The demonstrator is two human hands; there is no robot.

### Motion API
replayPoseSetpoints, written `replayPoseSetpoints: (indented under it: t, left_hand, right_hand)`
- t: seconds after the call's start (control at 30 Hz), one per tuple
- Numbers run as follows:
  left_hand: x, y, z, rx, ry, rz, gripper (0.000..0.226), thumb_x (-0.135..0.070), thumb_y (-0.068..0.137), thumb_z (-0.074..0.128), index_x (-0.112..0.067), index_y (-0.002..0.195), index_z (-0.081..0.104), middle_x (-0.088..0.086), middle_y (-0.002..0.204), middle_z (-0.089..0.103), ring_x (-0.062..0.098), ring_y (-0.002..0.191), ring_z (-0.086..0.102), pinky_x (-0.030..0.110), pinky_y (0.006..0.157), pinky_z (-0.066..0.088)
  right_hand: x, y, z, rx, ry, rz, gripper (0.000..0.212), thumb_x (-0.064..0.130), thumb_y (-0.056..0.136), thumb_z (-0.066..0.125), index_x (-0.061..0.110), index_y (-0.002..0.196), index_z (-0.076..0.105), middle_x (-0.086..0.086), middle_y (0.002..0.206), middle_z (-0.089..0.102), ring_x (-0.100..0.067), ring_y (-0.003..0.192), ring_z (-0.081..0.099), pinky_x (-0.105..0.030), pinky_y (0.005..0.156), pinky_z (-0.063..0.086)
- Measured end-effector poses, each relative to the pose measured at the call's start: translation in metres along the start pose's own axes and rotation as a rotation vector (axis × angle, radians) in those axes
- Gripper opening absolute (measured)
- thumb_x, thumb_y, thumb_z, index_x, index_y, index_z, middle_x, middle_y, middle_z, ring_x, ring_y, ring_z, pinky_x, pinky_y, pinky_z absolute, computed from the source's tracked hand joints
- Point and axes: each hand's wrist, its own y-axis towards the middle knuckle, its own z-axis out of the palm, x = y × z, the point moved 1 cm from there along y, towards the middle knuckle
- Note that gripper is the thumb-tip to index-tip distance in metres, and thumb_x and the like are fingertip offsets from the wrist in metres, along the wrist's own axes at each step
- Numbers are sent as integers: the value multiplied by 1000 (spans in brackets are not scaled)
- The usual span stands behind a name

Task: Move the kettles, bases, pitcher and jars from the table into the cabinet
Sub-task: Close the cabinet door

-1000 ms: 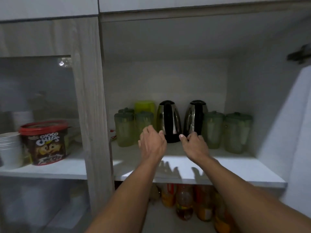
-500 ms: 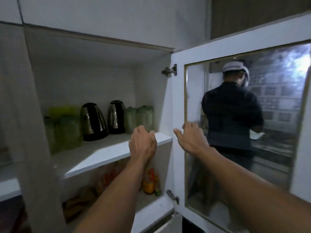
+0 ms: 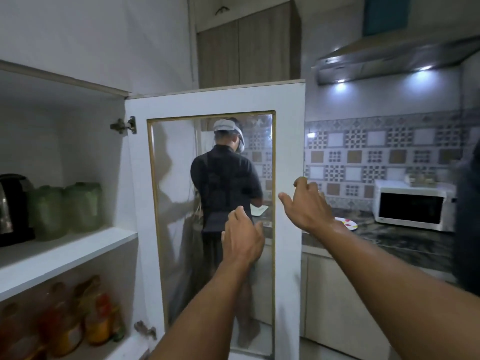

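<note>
Left hand [image 3: 241, 240] and right hand [image 3: 309, 203] were loosely open, empty, before the cabinet door [image 3: 288, 178]. Kettle [image 3: 13, 206] and jars [image 3: 67, 209] stood on the shelf [image 3: 65, 253]. No legible writing. View had swung right since earlier.

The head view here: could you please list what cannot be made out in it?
- Kettle: cut off by the left edge; the second kettle, bases and pitcher are out of view.
- Bottles on the lower shelf: dark and blurred, labels unreadable.
- Right hand fingers: whether they touch the cabinet door edge is unclear.
</note>
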Motion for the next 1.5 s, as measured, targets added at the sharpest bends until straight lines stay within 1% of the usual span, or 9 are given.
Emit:
replayPoseSetpoints:
  t: [0.17,0.5,0.7,0.93,1.07,1.2,1.33,1.43,1.5]
  left_hand:
    - [-48,25,72,20,-37,25,80,-45,92,58,-14,152,14,10,161,17,30,147,25,48,116,31]
    - [-86,99,169,-156,86,-90,131,-63,71,72,-11,152,-17,23,159,-16,42,149,-9,59,116,13]
    - [-85,123,194,-223,95,-173,126,-52,74,75,-11,151,-15,25,158,-12,43,148,-4,58,114,26]
    - [-98,109,195,-244,72,-249,115,-34,84,70,-8,151,-20,25,157,-23,42,148,-15,62,114,18]
    - [-89,82,177,-270,26,-216,114,-40,83,68,-12,151,-19,20,159,-21,39,148,-16,61,115,15]
    - [-82,39,139,-255,-67,-170,110,-34,83,66,-16,152,-18,16,160,-19,34,149,-15,63,114,15]
    - [-59,-15,85,-298,-173,-113,103,-30,84,64,-22,153,-13,10,163,-11,30,151,-9,61,116,14]
    - [-36,-63,38,-337,-319,-88,90,-30,88,61,-32,153,0,5,163,7,29,150,14,57,115,28]
    - [-29,-96,-2,-358,-639,-206,71,-51,87,47,-36,150,18,7,154,34,26,139,40,51,109,42]
  right_hand:
    - [-41,47,-21,-48,38,28,61,49,97,44,11,143,31,-19,150,35,-42,132,40,-55,106,39]
    - [-43,147,-6,28,353,-27,68,48,98,47,9,147,20,-17,151,41,-40,131,47,-44,102,41]
    - [-45,181,21,24,474,54,52,37,98,54,7,138,40,-16,138,55,-37,123,55,-42,97,45]
    - [-51,164,25,-39,432,-15,50,44,96,54,14,134,43,-12,131,62,-37,115,61,-45,90,50]
    - [-41,128,15,-97,390,-71,46,45,98,51,14,131,41,-13,127,64,-39,111,62,-40,80,46]
    - [-18,77,-1,-147,412,-122,45,48,96,51,14,124,40,-15,115,67,-42,102,64,-51,84,52]
    - [18,12,-20,-160,445,-205,54,47,96,51,14,135,34,-14,117,66,-43,102,63,-49,81,51]
    - [53,-42,-35,-96,488,-317,47,40,98,49,11,133,34,-14,121,65,-41,106,62,-38,72,36]
    - [83,-79,-44,-69,525,-396,39,34,99,50,9,126,37,-11,112,66,-37,99,63,-35,71,33]
